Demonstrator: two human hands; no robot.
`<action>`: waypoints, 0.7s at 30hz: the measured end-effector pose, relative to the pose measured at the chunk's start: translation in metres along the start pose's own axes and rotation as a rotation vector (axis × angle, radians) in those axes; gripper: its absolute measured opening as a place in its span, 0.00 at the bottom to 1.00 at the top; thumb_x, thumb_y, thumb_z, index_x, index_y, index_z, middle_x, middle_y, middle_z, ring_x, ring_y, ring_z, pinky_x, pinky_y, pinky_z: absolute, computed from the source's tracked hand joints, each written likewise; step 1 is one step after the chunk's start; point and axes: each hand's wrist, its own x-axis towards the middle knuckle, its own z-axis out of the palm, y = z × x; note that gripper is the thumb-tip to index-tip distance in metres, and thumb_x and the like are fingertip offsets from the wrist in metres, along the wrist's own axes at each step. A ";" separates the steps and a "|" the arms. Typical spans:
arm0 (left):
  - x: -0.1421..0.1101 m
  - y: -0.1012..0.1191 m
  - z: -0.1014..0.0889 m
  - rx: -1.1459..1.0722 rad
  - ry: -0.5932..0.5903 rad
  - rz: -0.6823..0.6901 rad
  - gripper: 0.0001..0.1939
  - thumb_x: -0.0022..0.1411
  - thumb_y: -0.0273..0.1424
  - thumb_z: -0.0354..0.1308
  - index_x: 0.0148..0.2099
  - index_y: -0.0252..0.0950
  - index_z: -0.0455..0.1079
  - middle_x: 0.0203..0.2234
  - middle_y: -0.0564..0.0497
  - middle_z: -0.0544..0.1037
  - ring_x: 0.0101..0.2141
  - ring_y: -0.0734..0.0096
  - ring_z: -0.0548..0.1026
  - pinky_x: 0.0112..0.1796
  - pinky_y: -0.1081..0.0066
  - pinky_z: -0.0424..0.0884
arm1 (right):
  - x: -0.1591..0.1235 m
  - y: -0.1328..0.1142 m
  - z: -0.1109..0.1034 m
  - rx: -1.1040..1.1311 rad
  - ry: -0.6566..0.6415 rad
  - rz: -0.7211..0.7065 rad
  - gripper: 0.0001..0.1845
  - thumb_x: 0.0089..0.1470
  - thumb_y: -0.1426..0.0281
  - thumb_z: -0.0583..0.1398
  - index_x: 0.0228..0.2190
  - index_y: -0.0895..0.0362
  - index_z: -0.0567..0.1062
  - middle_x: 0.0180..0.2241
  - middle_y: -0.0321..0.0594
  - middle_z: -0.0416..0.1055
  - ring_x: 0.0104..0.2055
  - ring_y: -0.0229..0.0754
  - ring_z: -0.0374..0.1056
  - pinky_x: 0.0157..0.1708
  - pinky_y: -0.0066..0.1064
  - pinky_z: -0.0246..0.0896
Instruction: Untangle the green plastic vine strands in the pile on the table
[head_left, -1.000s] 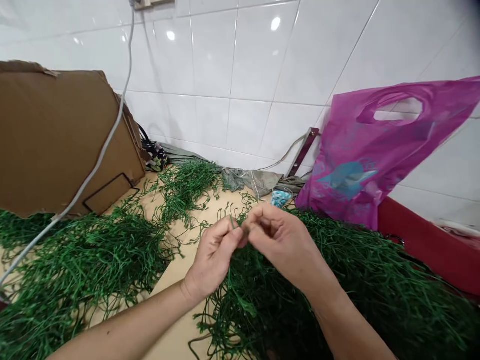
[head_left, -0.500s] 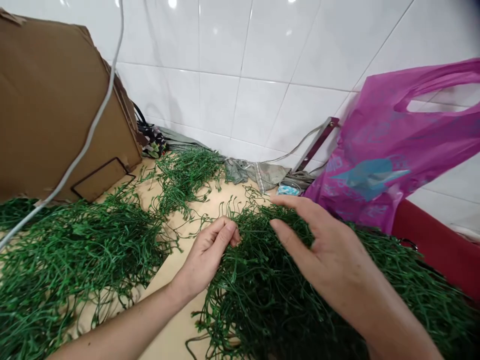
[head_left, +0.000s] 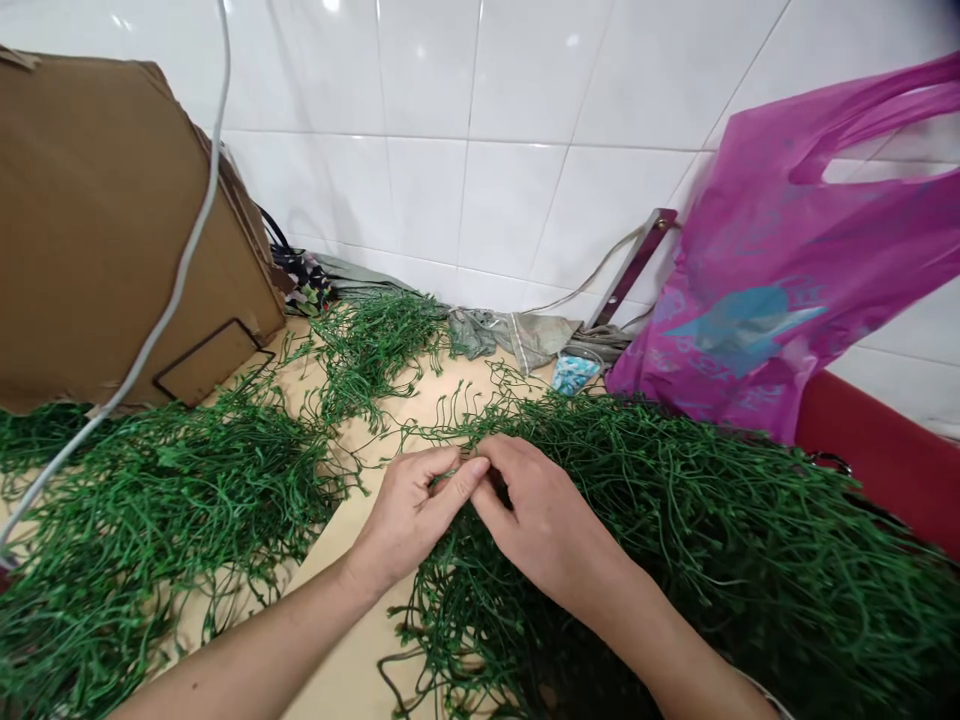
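My left hand (head_left: 412, 515) is closed in a pinch, thumb against fingers, with a bit of a thin green stem showing between them. Right beside it, my right hand (head_left: 538, 515) also pinches, its fingertips meeting the left thumb. What lies between the fingertips is mostly hidden. Beneath and to the right of both hands spreads a large pile of green artificial stems (head_left: 720, 510) with small budded tips. Another heap of the same stems (head_left: 217, 480) lies left of my left forearm, and a smaller bunch (head_left: 379, 340) sits farther back.
A cardboard box (head_left: 112, 220) stands at the left, with a pale cable (head_left: 180, 270) hanging before it. A purple plastic bag (head_left: 750, 270) rests at the right above a red surface (head_left: 870, 450). Grey cloth (head_left: 544, 335) and a blue patterned item (head_left: 575, 373) lie along the tiled wall (head_left: 427, 190).
My right hand has moved left and down, from open above the pile to a pinch against my left fingertips. My left hand stays nearly in place, still pinching. The view has shifted slightly.
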 end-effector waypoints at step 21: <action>0.015 0.004 -0.011 -0.838 0.285 -0.212 0.16 0.65 0.40 0.57 0.27 0.38 0.64 0.36 0.49 0.75 0.48 0.61 0.71 0.52 0.64 0.68 | 0.007 0.013 -0.034 0.021 0.419 -0.048 0.11 0.60 0.77 0.51 0.37 0.53 0.71 0.40 0.43 0.71 0.46 0.45 0.67 0.50 0.37 0.60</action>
